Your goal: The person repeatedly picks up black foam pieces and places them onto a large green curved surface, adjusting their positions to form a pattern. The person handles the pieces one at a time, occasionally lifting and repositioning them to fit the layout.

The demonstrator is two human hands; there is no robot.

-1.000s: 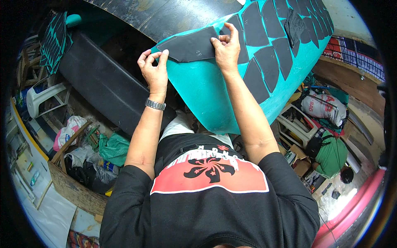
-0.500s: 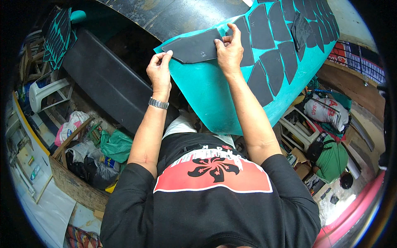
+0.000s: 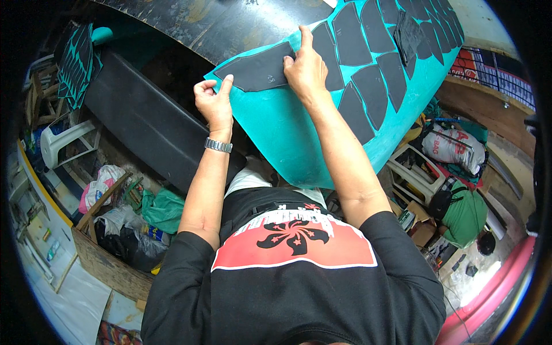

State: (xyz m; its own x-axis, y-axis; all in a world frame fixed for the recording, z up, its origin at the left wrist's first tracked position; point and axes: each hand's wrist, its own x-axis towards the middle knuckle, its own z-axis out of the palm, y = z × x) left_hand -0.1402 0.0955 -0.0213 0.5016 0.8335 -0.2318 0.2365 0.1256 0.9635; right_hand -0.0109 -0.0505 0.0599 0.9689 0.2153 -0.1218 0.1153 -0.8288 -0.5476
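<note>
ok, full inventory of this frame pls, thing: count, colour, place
teal sheet: one, teal, draped over the dark bench ahead
black cut pieces: many, black, laid edge to edge on the sheet's right part
long black piece: one, black, at the sheet's left corner, under both hands
dark bench: one, black, top
black pad: one, black, left of the sheet
plastic stool: one, white, far left
green bag: one, green, right floor
wristwatch: one, silver, left wrist
left hand: pinching the sheet's corner edge
right hand: flat, pressing the long piece
</note>
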